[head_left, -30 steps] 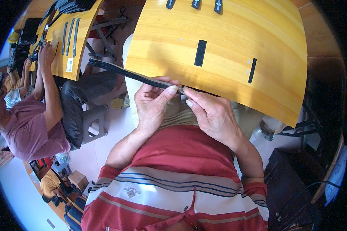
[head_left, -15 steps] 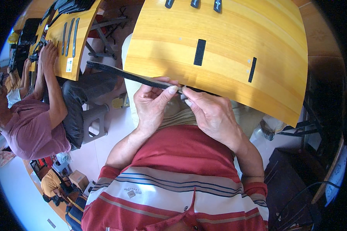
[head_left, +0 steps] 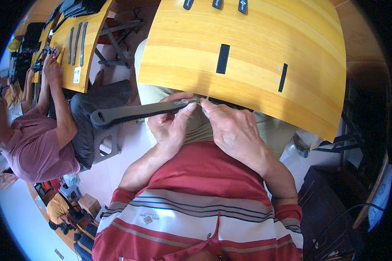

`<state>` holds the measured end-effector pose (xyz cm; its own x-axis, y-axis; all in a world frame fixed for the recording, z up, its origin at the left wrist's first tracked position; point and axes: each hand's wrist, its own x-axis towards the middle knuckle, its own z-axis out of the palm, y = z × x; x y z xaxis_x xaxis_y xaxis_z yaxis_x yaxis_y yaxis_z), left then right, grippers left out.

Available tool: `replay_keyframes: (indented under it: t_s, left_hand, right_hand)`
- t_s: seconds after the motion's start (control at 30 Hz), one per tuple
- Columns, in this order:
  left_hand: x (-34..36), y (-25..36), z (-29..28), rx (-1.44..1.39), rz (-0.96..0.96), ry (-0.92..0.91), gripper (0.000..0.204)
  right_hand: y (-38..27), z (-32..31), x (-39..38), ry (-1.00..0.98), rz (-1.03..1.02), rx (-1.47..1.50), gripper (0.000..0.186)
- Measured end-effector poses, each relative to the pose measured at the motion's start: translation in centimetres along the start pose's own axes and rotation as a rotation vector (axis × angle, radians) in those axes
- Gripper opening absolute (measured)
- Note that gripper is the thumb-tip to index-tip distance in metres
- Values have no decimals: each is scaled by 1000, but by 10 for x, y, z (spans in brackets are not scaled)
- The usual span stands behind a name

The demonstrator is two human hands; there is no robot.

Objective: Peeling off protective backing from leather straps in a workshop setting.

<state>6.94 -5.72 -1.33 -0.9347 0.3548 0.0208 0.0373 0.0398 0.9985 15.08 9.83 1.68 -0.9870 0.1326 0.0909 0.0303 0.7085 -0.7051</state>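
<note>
A long dark grey strap [head_left: 135, 114] with a rounded end runs from the left toward the near edge of the yellow wooden table [head_left: 257, 26]. My left hand [head_left: 172, 126] grips it, thumb pressed on top near its right end. My right hand [head_left: 235, 130] pinches the same end just below the table edge, where the strap's tip is hidden. Both hands sit close together above my lap and my red striped shirt.
Two short black strips [head_left: 222, 58] [head_left: 282, 77] lie on the table, with several dark pieces [head_left: 213, 4] at its far edge. On the left a person in a mauve shirt [head_left: 30, 143] works at another yellow table [head_left: 80, 41] holding long dark straps. A black bag [head_left: 335, 204] stands at my right.
The strap has swung toward me and now lies flatter and lower, its free end nearer the camera. My hands stay at the table edge, still holding it.
</note>
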Motion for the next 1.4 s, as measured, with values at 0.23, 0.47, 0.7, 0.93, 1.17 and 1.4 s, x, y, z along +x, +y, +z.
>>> replay_keyframes:
  t_s: [0.23,0.47,0.7,0.93,1.17,1.4]
  left_hand:
    - [-4,-15,-2,193,287,-38,27]
    - [0,-14,-3,307,441,-72,30]
    - [-2,3,-4,-8,86,-107,30]
    - [2,4,-9,-218,-31,-174,30]
    - [-2,-11,-10,271,388,-213,32]
    - [-2,-10,-12,273,394,-178,31]
  right_hand:
    - [-10,-5,2,-65,14,-153,38]
    - [-8,-4,0,-67,29,-175,36]
    - [8,-3,-3,-21,-57,-16,28]
    - [13,7,-8,127,-117,141,32]
    - [2,6,-6,-17,94,119,28]
    - [10,15,-6,38,20,93,28]
